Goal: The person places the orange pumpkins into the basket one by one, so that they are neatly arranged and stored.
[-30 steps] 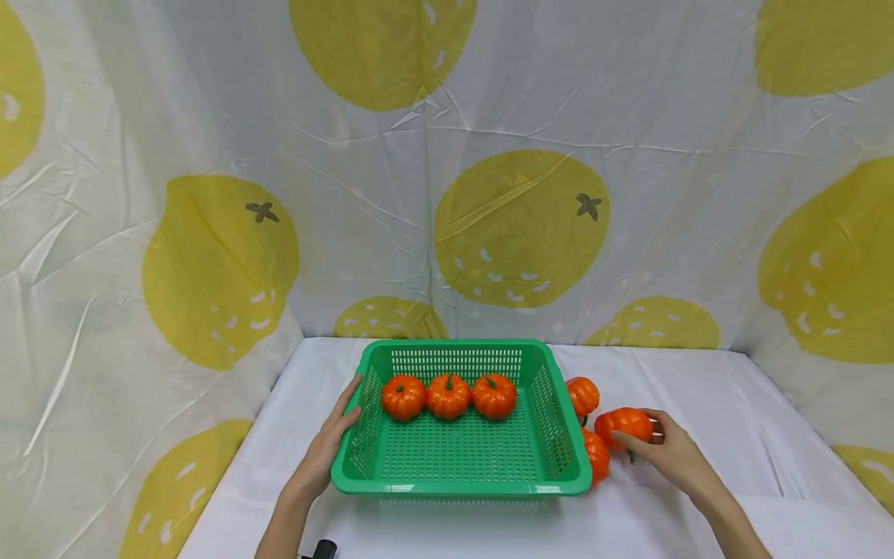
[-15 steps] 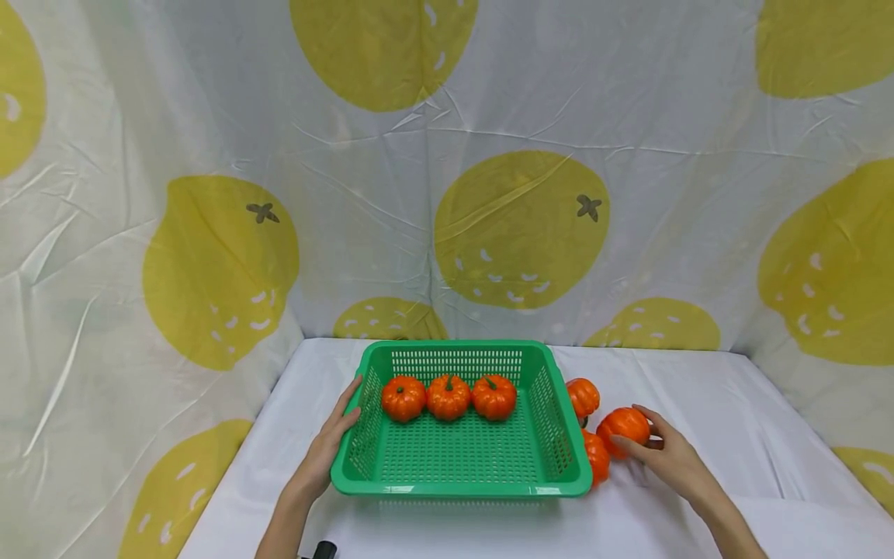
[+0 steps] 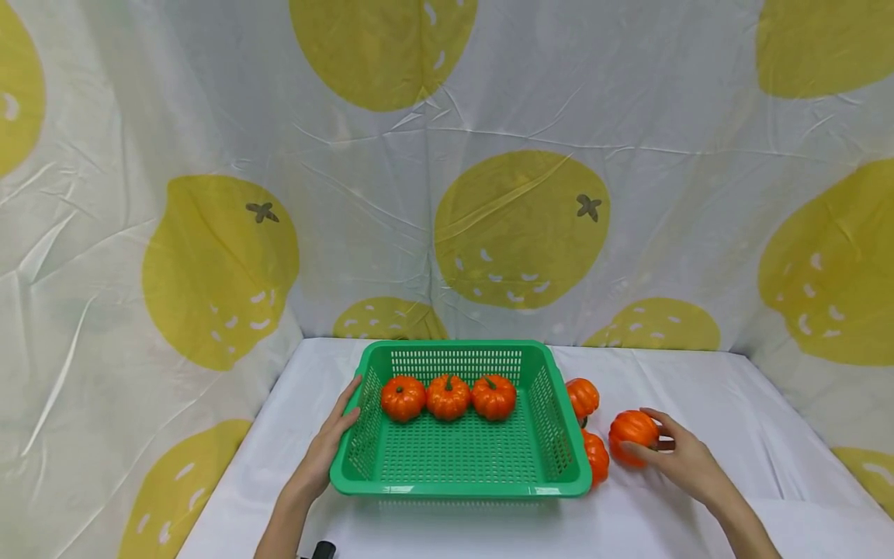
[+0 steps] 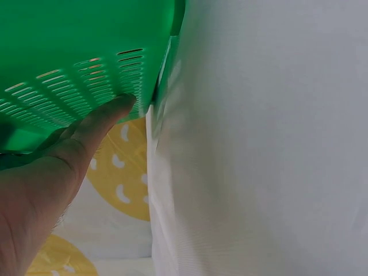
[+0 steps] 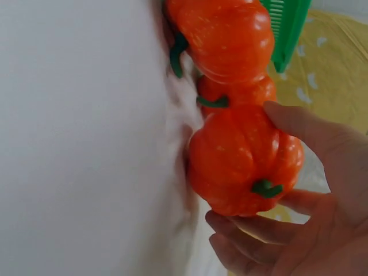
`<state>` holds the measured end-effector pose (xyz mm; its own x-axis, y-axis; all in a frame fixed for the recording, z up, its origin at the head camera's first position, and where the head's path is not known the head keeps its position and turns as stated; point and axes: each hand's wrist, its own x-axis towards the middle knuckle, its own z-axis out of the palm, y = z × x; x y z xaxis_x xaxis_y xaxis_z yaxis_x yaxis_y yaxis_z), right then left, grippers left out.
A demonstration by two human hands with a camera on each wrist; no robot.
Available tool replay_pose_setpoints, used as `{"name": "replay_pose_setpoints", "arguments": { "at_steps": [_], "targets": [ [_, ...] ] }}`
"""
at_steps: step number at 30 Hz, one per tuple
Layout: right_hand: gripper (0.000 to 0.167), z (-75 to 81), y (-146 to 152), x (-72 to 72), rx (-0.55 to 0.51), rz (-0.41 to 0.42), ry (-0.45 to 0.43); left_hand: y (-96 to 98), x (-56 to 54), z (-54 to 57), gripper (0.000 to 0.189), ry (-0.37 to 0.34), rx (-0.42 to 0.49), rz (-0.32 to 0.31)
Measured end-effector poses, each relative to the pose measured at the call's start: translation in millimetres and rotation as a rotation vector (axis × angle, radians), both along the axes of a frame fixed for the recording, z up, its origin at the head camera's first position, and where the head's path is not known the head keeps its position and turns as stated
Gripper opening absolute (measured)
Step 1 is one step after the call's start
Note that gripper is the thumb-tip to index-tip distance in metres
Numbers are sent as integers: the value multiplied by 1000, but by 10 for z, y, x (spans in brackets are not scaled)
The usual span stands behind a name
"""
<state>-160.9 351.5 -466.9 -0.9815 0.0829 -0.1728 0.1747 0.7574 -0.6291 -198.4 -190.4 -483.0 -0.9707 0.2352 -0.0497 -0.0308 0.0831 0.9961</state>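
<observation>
A green plastic basket stands mid-table with three small orange pumpkins in a row: left, middle and right. Against its left wall lies my left hand, thumb straight along the slotted side in the left wrist view. My right hand holds another pumpkin between thumb and fingers, right of the basket. Its green stem faces the palm in the right wrist view. Two more pumpkins, a far one and a nearer one, lie by the basket's right wall, partly hidden by it.
White cloth covers the table. Behind and at both sides hangs a lemon-print curtain. A black object shows at the left wrist.
The right hand has turned its pumpkin, so the stem no longer points toward the front, and shifted it slightly right, away from the two beside the basket. The left hand and basket have stayed still.
</observation>
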Motion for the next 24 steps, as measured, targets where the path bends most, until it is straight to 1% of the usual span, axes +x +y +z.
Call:
{"name": "replay_pose_setpoints", "arguments": {
  "at_steps": [8, 13, 18, 21, 24],
  "targets": [
    [99, -127, -130, -28, -20, -20, 22, -4, 2, -2, 57, 2, 1, 1],
    [96, -174, -155, -19, -30, -17, 64, 3, -5, -7, 56, 11, 4, 3],
    [97, -184, -147, -17, -46, -33, 52, 8, 1, -11, 56, 8, 8, -8],
    [96, -144, -150, -19, -41, -46, 94, 8, 5, -4, 56, 10, 5, -5],
    [89, -64, -158, -39, -23, -43, 183, 5, 3, 4, 56, 12, -2, 2]
  ]
}}
